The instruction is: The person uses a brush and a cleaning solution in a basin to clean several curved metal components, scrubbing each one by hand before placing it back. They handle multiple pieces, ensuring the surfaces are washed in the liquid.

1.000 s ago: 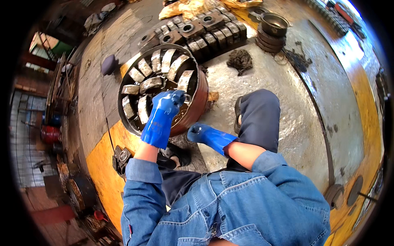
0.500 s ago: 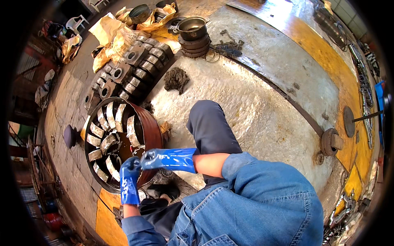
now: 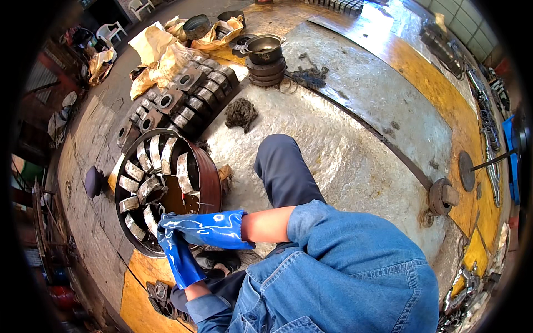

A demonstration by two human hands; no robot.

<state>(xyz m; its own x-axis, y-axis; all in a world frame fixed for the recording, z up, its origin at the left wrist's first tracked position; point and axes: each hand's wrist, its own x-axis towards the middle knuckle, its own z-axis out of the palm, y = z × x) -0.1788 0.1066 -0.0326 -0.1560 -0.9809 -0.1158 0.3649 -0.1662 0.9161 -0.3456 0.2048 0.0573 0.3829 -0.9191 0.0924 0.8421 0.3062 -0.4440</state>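
Note:
A round reddish-brown tub [image 3: 209, 176] stands in front of me on the left. Curved metal pieces [image 3: 168, 154] line its inner wall, and brownish liquid [image 3: 175, 201] lies at the bottom. My left hand [image 3: 171, 243] and my right hand [image 3: 186, 226], both in long blue rubber gloves, meet over the tub's near side. Their fingers are curled together and overlap, beside a curved metal piece [image 3: 150, 220]. What they grip is hidden by the gloves. Another curved piece [image 3: 150, 190] lies in the middle of the tub.
Rows of blocky metal parts [image 3: 191, 105] stand beyond the tub, next to crumpled paper sacks [image 3: 161, 55]. A dark rag clump [image 3: 241, 114] lies on the floor. Farther off, a metal pot [image 3: 263, 49] tops a stack of rings. Dark ringed parts [image 3: 161, 294] sit near my left arm.
Both gloved hands have shifted slightly left and are now pressed closer together, overlapping more. The view has moved a little, and dark ringed parts now show more fully by my left arm.

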